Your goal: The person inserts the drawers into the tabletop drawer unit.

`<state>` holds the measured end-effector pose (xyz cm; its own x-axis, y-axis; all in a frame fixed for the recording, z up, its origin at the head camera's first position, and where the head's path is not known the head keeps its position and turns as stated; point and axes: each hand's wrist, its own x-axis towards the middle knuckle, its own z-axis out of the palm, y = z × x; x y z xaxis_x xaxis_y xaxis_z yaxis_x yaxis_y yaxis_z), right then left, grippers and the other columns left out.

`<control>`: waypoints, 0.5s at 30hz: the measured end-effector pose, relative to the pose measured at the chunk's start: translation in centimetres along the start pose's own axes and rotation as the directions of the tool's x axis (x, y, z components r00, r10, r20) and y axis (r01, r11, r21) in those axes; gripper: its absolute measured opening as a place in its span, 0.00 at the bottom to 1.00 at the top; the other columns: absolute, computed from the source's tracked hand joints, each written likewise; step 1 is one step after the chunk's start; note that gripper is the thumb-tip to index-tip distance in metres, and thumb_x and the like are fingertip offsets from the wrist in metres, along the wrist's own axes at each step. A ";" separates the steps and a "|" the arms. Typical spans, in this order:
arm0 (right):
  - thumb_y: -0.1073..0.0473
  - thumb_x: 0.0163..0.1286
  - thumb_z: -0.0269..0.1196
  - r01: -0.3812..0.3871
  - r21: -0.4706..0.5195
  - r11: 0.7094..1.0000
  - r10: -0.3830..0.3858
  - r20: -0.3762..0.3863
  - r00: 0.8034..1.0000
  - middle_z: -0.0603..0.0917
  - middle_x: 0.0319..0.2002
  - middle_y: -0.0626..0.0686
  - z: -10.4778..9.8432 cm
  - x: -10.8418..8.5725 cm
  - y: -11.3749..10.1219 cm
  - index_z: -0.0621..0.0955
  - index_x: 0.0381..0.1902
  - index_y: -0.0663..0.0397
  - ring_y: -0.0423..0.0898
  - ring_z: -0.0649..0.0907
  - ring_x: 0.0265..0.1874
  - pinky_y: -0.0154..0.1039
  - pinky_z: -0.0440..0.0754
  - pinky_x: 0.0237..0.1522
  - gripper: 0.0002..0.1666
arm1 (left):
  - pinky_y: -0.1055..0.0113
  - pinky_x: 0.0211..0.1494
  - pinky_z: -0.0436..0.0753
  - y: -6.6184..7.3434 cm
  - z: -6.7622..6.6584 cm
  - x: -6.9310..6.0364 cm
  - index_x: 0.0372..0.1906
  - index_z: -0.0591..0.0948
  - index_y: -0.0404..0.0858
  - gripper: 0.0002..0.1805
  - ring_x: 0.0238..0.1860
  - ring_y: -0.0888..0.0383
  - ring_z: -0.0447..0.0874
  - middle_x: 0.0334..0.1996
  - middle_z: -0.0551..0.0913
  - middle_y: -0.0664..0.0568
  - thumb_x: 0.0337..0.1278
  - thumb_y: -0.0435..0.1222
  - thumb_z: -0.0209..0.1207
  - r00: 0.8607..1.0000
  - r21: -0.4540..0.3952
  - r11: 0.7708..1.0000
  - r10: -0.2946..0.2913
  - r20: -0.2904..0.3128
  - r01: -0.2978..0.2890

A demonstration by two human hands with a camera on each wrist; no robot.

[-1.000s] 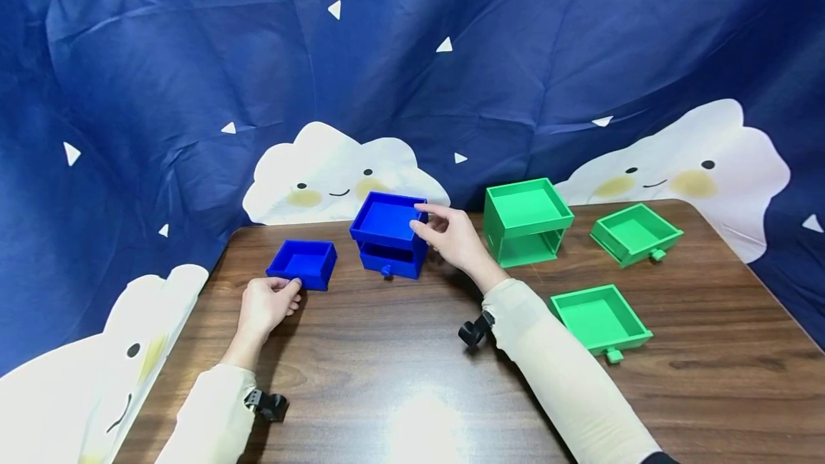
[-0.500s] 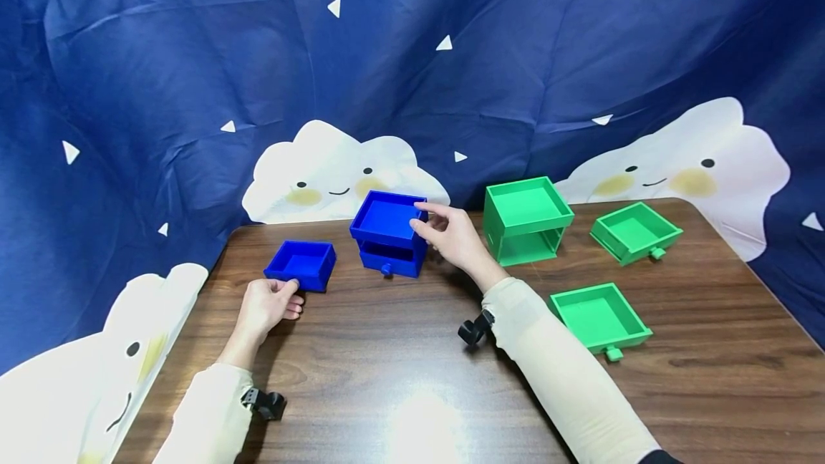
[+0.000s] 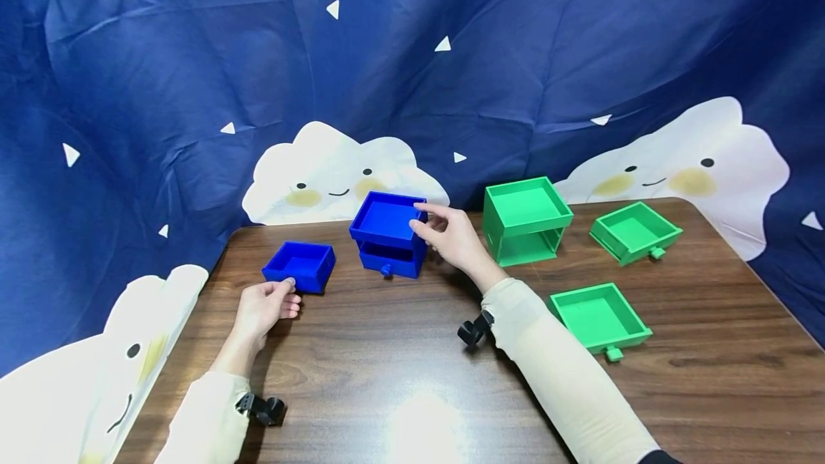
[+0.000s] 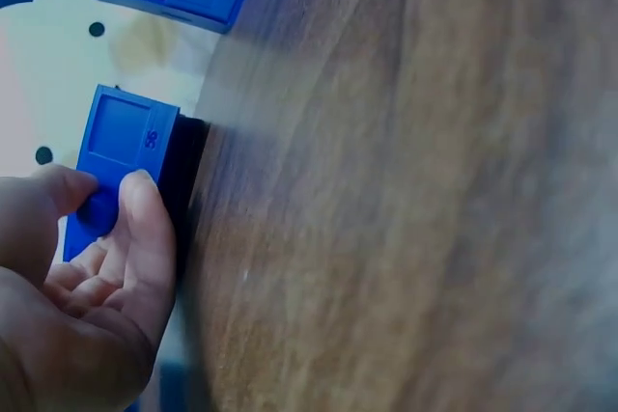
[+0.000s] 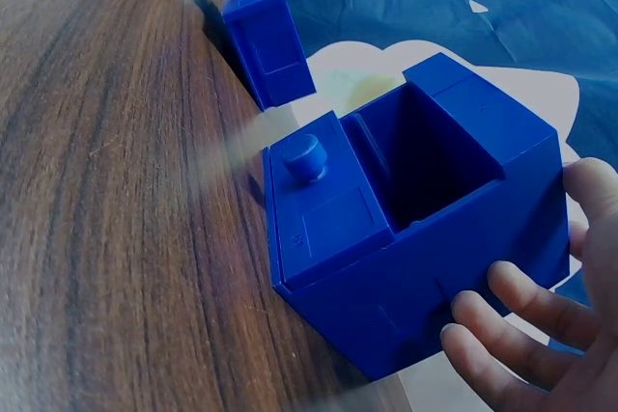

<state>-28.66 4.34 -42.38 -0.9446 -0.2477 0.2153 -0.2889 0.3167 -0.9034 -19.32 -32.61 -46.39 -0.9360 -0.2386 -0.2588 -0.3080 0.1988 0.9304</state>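
On the desk point(image 3: 361, 349), your free lane runs from centre to 6 o'clock, between your left sleeve point(image 3: 209, 414) and right sleeve point(image 3: 561, 371). At 11 you can pass between the blue drawer point(image 3: 309, 280) at 10 and the blue cabinet point(image 3: 387, 219) at 12. Your right hand point(image 3: 454, 238) stands between that and the green cabinet point(image 3: 528, 205) at 1; your right sleeve bars the near green drawer point(image 3: 602, 317) at 3.

A staged-looking indoor spot, room type unclear: a blue cloth point(image 3: 387, 70) with smiling clouds point(image 3: 331, 160) hangs behind a wood-grain surface point(image 3: 361, 349).
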 end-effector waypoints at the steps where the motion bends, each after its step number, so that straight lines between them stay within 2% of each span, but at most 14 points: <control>1: 0.52 0.78 0.70 0.001 0.000 1.000 -0.001 0.000 1.000 0.88 0.39 0.58 0.0 0.0 0.0 0.84 0.69 0.53 0.51 0.84 0.31 0.37 0.86 0.33 0.26 | 0.71 0.32 0.89 0.0 0.0 -0.1 0.52 0.81 0.22 0.19 0.23 0.66 0.87 0.22 0.87 0.58 0.82 0.39 0.56 1.000 -0.021 1.000 0.000 -0.008 0.000; 5: 0.52 0.77 0.70 0.002 -0.001 1.000 -0.002 0.001 1.000 0.88 0.39 0.58 0.0 0.0 -0.1 0.84 0.69 0.52 0.47 0.83 0.30 0.38 0.85 0.33 0.26 | 0.71 0.33 0.89 -0.1 0.1 -0.5 0.51 0.81 0.24 0.16 0.23 0.66 0.86 0.22 0.87 0.58 0.81 0.38 0.58 1.000 -0.096 0.995 0.004 -0.031 -0.007; 9: 0.52 0.77 0.70 -0.002 -0.005 1.000 0.002 0.004 1.000 0.89 0.39 0.59 0.1 0.0 -0.1 0.84 0.69 0.52 0.49 0.84 0.31 0.37 0.85 0.33 0.26 | 0.71 0.33 0.89 -0.1 0.2 -1.1 0.45 0.83 0.28 0.12 0.23 0.65 0.87 0.21 0.88 0.57 0.80 0.36 0.59 0.998 -0.159 0.987 0.012 -0.055 -0.020; 15: 0.53 0.77 0.70 -0.007 0.016 1.000 0.007 0.003 1.000 0.88 0.40 0.60 0.0 -0.1 -0.2 0.84 0.69 0.53 0.64 0.86 0.35 0.37 0.85 0.32 0.26 | 0.71 0.33 0.89 0.0 0.8 -1.8 0.39 0.85 0.34 0.08 0.22 0.64 0.87 0.21 0.88 0.57 0.78 0.34 0.62 0.997 -0.228 0.972 0.042 -0.066 -0.056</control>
<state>-28.50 4.30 -42.22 -0.9463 -0.2477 0.2077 -0.2795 0.3042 -0.9107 -17.76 -31.43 -46.08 -0.9348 -0.2924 -0.2018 -0.2078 -0.0105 0.9781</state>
